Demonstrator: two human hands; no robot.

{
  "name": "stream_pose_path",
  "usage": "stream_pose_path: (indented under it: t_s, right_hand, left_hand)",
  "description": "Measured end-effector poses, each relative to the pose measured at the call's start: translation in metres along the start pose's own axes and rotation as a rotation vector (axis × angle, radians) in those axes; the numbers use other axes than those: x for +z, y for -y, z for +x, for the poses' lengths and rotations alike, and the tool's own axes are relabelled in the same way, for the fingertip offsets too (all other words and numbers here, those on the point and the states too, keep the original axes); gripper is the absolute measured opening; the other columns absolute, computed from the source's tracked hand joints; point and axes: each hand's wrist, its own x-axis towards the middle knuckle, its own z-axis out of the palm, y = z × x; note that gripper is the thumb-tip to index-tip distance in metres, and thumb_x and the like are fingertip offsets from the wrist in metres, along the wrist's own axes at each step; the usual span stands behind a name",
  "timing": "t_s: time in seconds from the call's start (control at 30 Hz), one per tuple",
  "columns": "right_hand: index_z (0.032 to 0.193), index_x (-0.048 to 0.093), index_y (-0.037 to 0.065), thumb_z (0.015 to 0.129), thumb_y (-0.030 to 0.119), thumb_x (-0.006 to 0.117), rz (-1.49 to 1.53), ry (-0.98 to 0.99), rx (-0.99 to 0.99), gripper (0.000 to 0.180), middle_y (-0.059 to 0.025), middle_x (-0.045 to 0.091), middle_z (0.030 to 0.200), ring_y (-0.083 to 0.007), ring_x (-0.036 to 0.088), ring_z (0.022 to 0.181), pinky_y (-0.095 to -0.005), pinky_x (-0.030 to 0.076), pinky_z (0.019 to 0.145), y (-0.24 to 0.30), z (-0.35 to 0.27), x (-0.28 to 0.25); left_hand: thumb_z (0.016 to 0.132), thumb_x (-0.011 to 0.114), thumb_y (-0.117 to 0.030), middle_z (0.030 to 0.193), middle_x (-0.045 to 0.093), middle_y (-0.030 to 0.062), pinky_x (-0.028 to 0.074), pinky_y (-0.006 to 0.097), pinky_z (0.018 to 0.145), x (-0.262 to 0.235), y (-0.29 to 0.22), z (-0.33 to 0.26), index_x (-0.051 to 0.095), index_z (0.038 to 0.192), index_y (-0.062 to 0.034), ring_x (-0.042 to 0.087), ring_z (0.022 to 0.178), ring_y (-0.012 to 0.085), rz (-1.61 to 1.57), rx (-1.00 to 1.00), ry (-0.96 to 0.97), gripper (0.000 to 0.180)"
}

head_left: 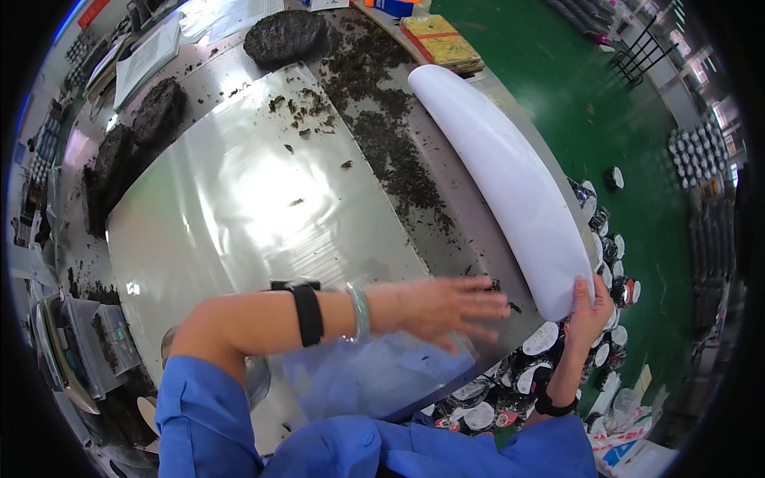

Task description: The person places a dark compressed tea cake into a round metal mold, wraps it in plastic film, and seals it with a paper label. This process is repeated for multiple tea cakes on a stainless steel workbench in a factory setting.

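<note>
My right hand [590,307] grips the near end of a long smooth white roll [502,171], with the thumb on top. The roll, which looks like rolled sheet, lies along the table's right side. My left hand [450,309] reaches across my front toward the roll, fingers spread and slightly blurred, holding nothing. Below that arm and beyond it spreads a shiny clear plastic sheet [215,215] over the tabletop. Dark crumbly flakes [390,147] lie in a band between the plastic and the roll, and a few sit on the plastic.
Dark compressed lumps stand along the far and left edges, among them a round one [284,38]. A yellow packet [440,41] lies at the far right corner. Several black-and-white wrapped bundles [542,338] crowd the green floor [542,72] beside the table.
</note>
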Motion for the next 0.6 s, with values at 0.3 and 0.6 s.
stream_pose_path:
  t_s: [0.3, 0.6]
  right_hand:
    - [0.107, 0.069, -0.005, 0.097, 0.017, 0.068, -0.129, -0.114, 0.023, 0.025, -0.0035, 0.069, 0.091, -0.009, 0.058, 0.081, -0.0236, 0.048, 0.075, 0.01, 0.001, 0.003]
    - [0.104, 0.07, -0.004, 0.094, 0.014, 0.069, -0.05, 0.016, 0.032, 0.021, -0.0024, 0.068, 0.09, -0.0084, 0.057, 0.082, -0.0226, 0.046, 0.075, 0.004, -0.012, 0.016]
  left_hand:
    - [0.096, 0.048, -0.057, 0.164, 0.027, 0.0086, 0.002, 0.058, 0.123, -0.068, 0.152, -0.069, 0.041, 0.153, -0.0338, 0.017, 0.153, 0.033, 0.122, -0.619, -0.145, 0.061]
    - [0.099, 0.047, -0.059, 0.145, 0.053, 0.0168, 0.041, 0.052, 0.106, -0.162, 0.121, -0.064, 0.063, 0.129, -0.0079, 0.046, 0.136, 0.0312, -0.126, -1.423, -0.467, 0.062]
